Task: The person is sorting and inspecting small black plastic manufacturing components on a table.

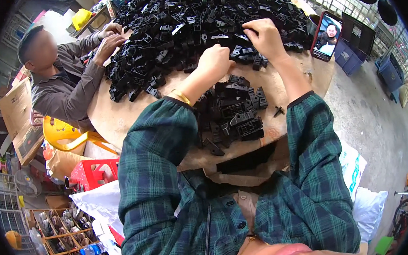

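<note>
- The left hand point(214, 62) is seen mostly from the back, fingers curled in at the near edge of the heap. The fingertips are partly blocked, so whether anything is gripped can't be told.
- The right hand point(266, 37) is raised over the heap, just beyond the left one, fingers loosely bent and pointed left. Nothing can be clearly made out in it, but the palm is hidden, so a small piece can't be ruled out.
- Both forearms are covered by green plaid sleeves point(154, 131), and part of the tabletop is blocked by them.
- The heap of black plastic parts point(195, 20) is spread across the far side of the table point(117, 115); its top is cut off by the frame, and single pieces get lost in all that black.
- A smaller cluster of black parts point(238, 108) is set nearer the body, its left side partly covered by the left sleeve.
- A small dark piece point(278, 111) is left beside it, shape hard to read.
- A phone point(326, 36) is propped at the right.
- At the left, the heap is being handled by a co-worker point(64, 88); what's held there is unclear.
</note>
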### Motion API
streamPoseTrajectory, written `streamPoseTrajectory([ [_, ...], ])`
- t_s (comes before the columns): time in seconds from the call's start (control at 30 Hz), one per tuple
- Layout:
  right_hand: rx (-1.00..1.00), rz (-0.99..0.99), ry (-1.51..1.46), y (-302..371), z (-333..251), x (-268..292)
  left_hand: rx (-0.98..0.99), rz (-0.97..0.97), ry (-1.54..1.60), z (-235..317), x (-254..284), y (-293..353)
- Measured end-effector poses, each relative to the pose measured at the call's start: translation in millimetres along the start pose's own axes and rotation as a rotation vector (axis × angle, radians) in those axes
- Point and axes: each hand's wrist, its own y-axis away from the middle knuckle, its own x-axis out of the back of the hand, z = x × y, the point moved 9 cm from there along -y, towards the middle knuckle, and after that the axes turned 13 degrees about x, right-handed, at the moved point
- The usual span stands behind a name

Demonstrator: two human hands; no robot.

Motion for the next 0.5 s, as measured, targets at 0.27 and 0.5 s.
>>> streamPoseTrajectory([
  [0.27, -0.21, -0.696, -0.125, 26.3, -13.1, -28.3, 0.281, 0.0, 0.325, -43.2, 20.7, 19.2],
  [0.5, 0.008, -0.749, 0.029, 18.3, -40.3, -38.9, 0.488, -0.312, 1.549, -67.0, 13.0, 46.4],
])
